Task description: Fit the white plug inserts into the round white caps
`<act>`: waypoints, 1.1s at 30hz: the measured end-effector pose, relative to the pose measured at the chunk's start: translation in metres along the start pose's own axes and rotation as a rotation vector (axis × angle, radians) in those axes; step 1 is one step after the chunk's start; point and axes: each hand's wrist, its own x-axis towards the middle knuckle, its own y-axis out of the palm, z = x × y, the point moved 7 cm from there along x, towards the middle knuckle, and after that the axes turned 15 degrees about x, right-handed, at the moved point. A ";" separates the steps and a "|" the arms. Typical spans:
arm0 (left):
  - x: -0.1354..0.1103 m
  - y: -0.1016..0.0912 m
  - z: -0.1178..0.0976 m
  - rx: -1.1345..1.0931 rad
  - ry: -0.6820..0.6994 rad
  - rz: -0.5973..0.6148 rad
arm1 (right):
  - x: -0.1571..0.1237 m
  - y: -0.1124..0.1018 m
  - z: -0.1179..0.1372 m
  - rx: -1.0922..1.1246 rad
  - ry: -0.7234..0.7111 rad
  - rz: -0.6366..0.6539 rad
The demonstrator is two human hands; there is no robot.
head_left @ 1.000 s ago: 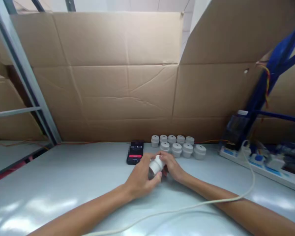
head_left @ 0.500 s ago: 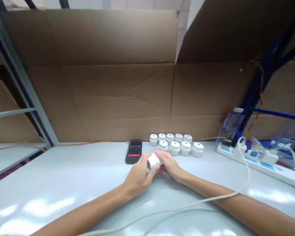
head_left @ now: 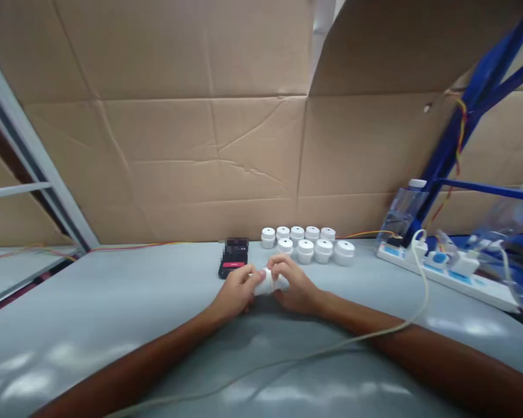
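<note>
Between my two hands, above the table, is a small white round plastic case (head_left: 268,283), tilted on its side. My left hand (head_left: 237,292) is closed around its left end, the thumb pressed on top. The fingers of my right hand (head_left: 295,285) are curled over its right end. A seam or ridge runs round its middle; my fingers cover much of the rest. Just behind my hands stand several similar white round cases (head_left: 305,251) in two rows, upright, many with a dark spot on top. A black phone (head_left: 234,255) lies behind my left hand.
A white cable (head_left: 331,347) crosses the grey table (head_left: 126,302) and passes by my right forearm. To the right lies a power strip (head_left: 448,276) with plugs, near a clear bottle (head_left: 403,212) and a blue frame (head_left: 457,139). Cardboard (head_left: 178,162) walls the back.
My right hand has shifted from over the case's top to its right end, and the case has turned more level, showing a seam. The camera view has tipped slightly downward.
</note>
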 end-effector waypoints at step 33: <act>-0.015 0.000 -0.024 0.338 0.285 -0.131 | -0.004 0.006 -0.020 -0.226 0.341 0.163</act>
